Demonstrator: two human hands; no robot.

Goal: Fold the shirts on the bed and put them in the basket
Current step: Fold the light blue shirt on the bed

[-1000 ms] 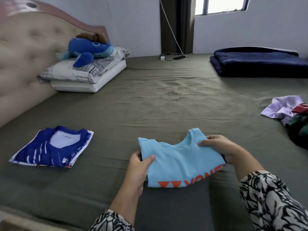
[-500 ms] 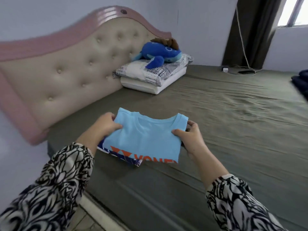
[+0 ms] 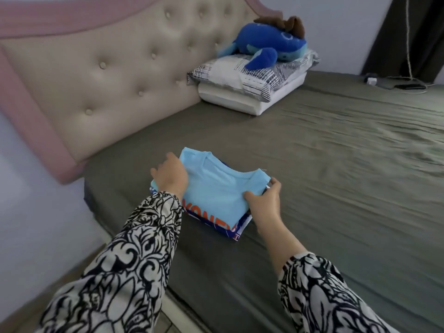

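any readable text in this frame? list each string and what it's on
"ONE": orange letters on the folded light blue shirt, partly hidden by the left sleeve; the word is cut off at both ends.
Red mark at the corner of the blue and white shirt underneath: too small and blurred to read.
Blue plush toy and patterned pillow: no text visible.
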